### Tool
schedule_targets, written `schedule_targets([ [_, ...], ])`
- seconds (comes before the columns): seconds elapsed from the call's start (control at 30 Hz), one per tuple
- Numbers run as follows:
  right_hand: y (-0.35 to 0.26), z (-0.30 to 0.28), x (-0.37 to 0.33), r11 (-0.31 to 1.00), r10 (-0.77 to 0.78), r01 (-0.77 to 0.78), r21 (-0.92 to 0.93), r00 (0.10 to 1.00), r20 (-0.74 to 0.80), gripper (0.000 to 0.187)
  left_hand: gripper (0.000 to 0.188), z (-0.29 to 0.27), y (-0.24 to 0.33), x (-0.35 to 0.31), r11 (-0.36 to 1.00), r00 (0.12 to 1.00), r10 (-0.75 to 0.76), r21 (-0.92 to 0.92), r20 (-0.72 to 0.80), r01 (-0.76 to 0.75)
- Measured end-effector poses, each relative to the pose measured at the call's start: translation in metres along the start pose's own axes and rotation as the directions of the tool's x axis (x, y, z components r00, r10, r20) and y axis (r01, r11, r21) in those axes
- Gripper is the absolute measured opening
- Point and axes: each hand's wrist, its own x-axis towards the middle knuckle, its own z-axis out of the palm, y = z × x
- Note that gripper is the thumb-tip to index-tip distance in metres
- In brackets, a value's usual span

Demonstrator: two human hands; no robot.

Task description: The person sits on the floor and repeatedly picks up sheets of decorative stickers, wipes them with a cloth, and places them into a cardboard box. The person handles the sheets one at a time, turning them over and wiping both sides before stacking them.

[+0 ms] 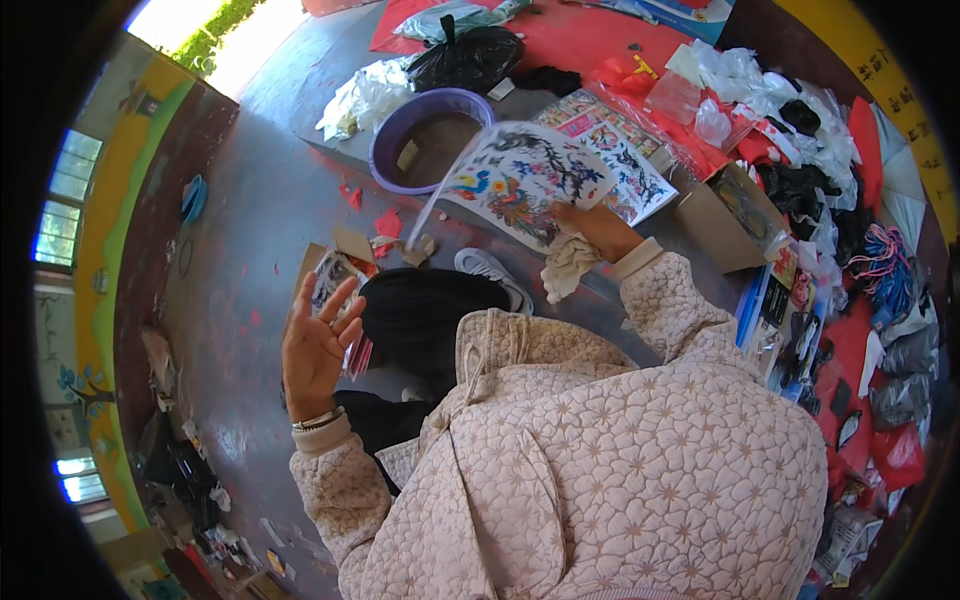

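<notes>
With your left hand (314, 362) spread wide, only your right fingers (578, 216) grip the patterned sheet (525, 180), whose unsupported edge could sag against the purple basin (377, 158) at eleven o'clock.

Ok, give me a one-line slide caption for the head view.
The right hand holds a sheet of colourful printed designs near a purple basin; the left hand is loosely open.

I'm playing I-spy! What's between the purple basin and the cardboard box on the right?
Head view: colourful printed sheets, one in the right hand, others lying behind it.
</notes>
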Motion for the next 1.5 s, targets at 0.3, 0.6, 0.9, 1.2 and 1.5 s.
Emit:
schedule_targets([
  [0.3,0.042,-0.120,-0.002,0.758,0.544,-0.448,0.474,0.836,-0.079,0.023,0.038,0.013,-0.067,0.055,0.951,0.952,-0.303,0.077,0.032,0.300],
  [0.6,0.063,-0.203,-0.012,0.774,0.607,-0.441,0.453,0.720,-0.336,0.021,0.032,0.040,-0.140,0.138,0.915,0.897,-0.392,-0.014,0.206,0.403],
  [0.9,0.046,-0.210,0.034,0.720,0.654,-0.495,0.486,0.718,-0.238,0.030,0.031,0.025,-0.161,0.160,0.888,0.880,-0.458,0.032,0.122,0.458],
  [1.2,0.072,-0.228,0.074,0.734,0.660,-0.478,0.482,0.669,-0.342,0.027,0.025,0.020,-0.160,0.160,0.882,0.877,-0.471,0.059,0.099,0.467],
  [1.5,0.074,-0.225,0.073,0.734,0.676,-0.509,0.451,0.614,-0.407,0.026,0.023,0.022,-0.157,0.159,0.882,0.881,-0.469,0.085,0.064,0.463],
])
